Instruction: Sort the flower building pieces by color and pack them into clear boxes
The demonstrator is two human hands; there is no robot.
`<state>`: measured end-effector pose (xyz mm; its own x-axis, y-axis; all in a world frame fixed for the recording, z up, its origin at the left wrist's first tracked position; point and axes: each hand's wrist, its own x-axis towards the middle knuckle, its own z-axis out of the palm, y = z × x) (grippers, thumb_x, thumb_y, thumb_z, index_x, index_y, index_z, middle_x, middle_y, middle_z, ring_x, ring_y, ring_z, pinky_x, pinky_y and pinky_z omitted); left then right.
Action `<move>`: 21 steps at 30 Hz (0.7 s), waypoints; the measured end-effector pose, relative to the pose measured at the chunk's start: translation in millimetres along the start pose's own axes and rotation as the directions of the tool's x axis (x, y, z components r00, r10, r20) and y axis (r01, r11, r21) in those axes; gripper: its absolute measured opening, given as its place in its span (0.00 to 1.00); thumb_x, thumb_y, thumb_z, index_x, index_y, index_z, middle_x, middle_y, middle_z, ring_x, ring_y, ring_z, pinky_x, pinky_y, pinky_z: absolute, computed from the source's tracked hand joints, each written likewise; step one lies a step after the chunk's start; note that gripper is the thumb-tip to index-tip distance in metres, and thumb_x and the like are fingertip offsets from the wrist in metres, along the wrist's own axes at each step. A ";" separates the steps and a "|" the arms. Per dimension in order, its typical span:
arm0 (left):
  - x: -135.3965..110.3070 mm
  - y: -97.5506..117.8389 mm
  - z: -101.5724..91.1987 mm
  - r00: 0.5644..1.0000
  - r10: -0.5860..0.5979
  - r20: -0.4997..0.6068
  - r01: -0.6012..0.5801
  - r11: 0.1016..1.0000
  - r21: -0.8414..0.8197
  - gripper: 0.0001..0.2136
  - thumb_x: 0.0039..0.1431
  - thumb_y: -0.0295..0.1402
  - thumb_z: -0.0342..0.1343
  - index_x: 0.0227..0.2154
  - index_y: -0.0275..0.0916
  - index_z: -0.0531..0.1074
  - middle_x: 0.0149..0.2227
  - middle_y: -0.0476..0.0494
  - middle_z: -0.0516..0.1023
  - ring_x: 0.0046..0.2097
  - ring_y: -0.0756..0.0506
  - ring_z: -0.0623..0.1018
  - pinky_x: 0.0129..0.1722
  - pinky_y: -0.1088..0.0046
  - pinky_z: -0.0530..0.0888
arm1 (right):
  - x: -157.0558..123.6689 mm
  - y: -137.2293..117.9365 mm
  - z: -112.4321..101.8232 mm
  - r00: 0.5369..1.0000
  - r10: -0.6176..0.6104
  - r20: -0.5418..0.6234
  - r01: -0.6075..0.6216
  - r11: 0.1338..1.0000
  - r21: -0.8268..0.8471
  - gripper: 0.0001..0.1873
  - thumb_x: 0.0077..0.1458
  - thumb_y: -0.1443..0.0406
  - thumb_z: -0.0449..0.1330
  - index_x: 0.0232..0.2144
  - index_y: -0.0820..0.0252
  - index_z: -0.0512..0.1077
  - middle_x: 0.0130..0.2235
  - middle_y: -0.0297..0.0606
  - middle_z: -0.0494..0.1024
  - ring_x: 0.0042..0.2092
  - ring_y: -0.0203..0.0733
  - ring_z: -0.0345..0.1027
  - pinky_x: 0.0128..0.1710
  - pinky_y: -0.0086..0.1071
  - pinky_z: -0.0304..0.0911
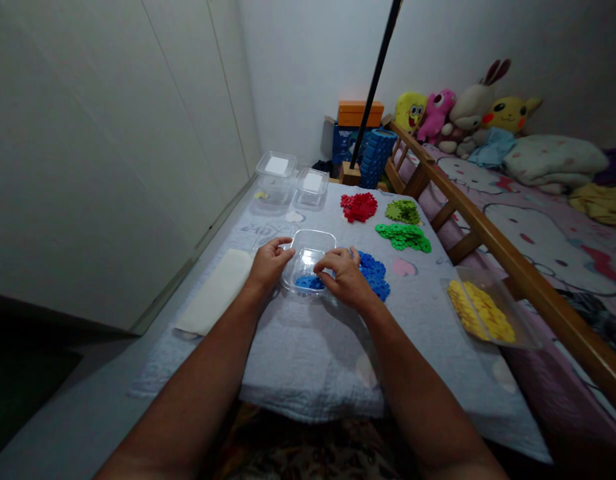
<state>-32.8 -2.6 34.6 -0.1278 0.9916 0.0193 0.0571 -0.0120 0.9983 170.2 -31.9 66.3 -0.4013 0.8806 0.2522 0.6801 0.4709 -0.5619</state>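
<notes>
A clear plastic container (313, 235) stands on the cloth-covered table in front of me, with some blue flower-shaped discs (309, 283) at its near end. My left hand (271, 263) grips its left rim between thumb and fingers. Over the container's right side is my right hand (341, 270), its fingers bent and thumb close to the forefinger; whatever it may pinch is too small or hidden to tell. Just right of that hand lies a pile of blue discs (374, 272), partly covered by it.
Red (359, 207), olive-green (403, 212) and bright green discs (404, 237) lie in piles further back. At right, a clear box (521, 327) holds yellow discs. Clear containers (277, 175) with white labels stand back left. A cream folded cloth (218, 290) lies left; a wooden bed rail (468, 200) borders the right.
</notes>
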 end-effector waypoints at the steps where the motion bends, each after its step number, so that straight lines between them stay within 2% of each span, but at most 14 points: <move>1: 0.2 -0.5 -0.1 1.000 -0.002 -0.002 0.002 1.000 0.003 0.24 0.47 0.42 0.64 0.46 0.33 0.76 0.19 0.58 0.60 0.21 0.53 0.59 0.22 0.75 0.55 | 0.3 1.3 -1.2 0.999 0.004 -0.042 -0.003 1.000 0.012 0.08 0.60 0.69 0.59 0.36 0.52 0.78 0.44 0.36 0.81 0.55 0.48 0.66 0.68 0.57 0.35; 5: 0.4 -0.9 -0.5 1.000 -0.011 -0.004 0.011 1.000 0.016 0.24 0.48 0.41 0.63 0.47 0.34 0.76 0.19 0.58 0.60 0.21 0.53 0.59 0.22 0.75 0.54 | 1.9 14.1 -7.9 0.959 0.090 -0.268 -0.088 0.996 0.020 0.10 0.60 0.67 0.55 0.38 0.55 0.78 0.44 0.40 0.80 0.52 0.47 0.67 0.62 0.44 0.51; 8: 0.2 0.2 -0.6 1.000 -0.005 -0.003 0.005 1.000 0.026 0.24 0.48 0.41 0.63 0.46 0.33 0.76 0.19 0.58 0.59 0.21 0.53 0.58 0.23 0.75 0.53 | 1.8 28.7 -10.1 0.908 0.209 -0.364 -0.237 0.971 -0.035 0.13 0.61 0.67 0.54 0.40 0.57 0.78 0.46 0.42 0.79 0.52 0.49 0.66 0.59 0.43 0.53; 10: -0.2 1.0 -0.6 1.000 -0.001 -0.010 0.001 1.000 0.023 0.23 0.48 0.41 0.63 0.46 0.33 0.76 0.19 0.58 0.58 0.22 0.53 0.58 0.23 0.75 0.53 | 0.8 36.9 -8.3 0.897 0.264 -0.354 -0.318 0.943 -0.100 0.14 0.61 0.67 0.54 0.41 0.57 0.79 0.48 0.44 0.79 0.53 0.51 0.64 0.59 0.45 0.52; 12: -0.7 1.6 -0.9 1.000 0.003 -0.016 -0.003 1.000 0.019 0.23 0.47 0.41 0.64 0.45 0.34 0.77 0.19 0.59 0.58 0.22 0.53 0.58 0.23 0.75 0.53 | -0.5 41.8 -4.2 0.910 0.287 -0.301 -0.349 0.920 -0.179 0.13 0.61 0.65 0.56 0.43 0.56 0.80 0.51 0.45 0.78 0.55 0.54 0.62 0.60 0.48 0.50; 17: -0.8 1.7 -2.0 1.000 0.000 -0.028 0.000 1.000 0.009 0.23 0.47 0.42 0.64 0.45 0.35 0.77 0.19 0.59 0.58 0.22 0.53 0.58 0.23 0.75 0.53 | -2.7 41.5 8.4 0.957 0.239 -0.163 -0.283 0.888 -0.363 0.16 0.59 0.63 0.61 0.49 0.50 0.77 0.59 0.45 0.73 0.61 0.60 0.55 0.64 0.60 0.42; 21: 1.0 -0.3 -3.2 0.999 0.004 -0.034 -0.003 1.000 0.019 0.23 0.46 0.42 0.64 0.44 0.34 0.77 0.19 0.59 0.58 0.22 0.53 0.58 0.23 0.75 0.53 | -3.0 39.8 12.7 0.974 0.203 -0.103 -0.227 0.881 -0.415 0.15 0.59 0.64 0.61 0.49 0.51 0.77 0.61 0.48 0.71 0.63 0.63 0.53 0.65 0.66 0.39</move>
<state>-36.2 -2.0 34.5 -0.1613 0.9866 0.0252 0.0767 -0.0129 0.9970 190.7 -16.5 33.2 -0.1899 0.9585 0.2128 0.9450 0.2372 -0.2250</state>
